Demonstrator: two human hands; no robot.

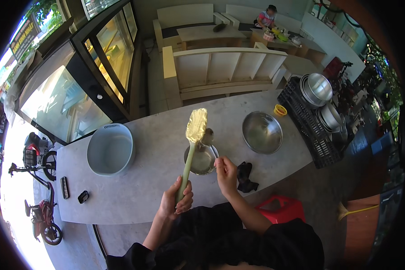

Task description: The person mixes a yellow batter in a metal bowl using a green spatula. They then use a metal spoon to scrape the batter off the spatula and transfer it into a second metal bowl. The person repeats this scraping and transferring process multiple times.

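Observation:
My left hand [178,197] grips the green handle of a spatula [196,126], raised over the table with a thick, pale yellow creamy coating on its blade. Behind the spatula, a small metal bowl [205,161] rests on the table. My right hand [226,173] is at the bowl's right edge, its fingers curled at the rim or a handle there; the exact grip cannot be made out. To the right sits a larger metal bowl [262,132]. A crumpled black cloth or glove [245,177] lies just beside my right hand.
On the grey table [155,189] stand a grey plastic basin [110,150], small black items [83,196] and a yellow container [280,110]. A black crate [303,130] holds metal pans at right. A red stool [283,207] is below. A person [267,18] sits at a far table.

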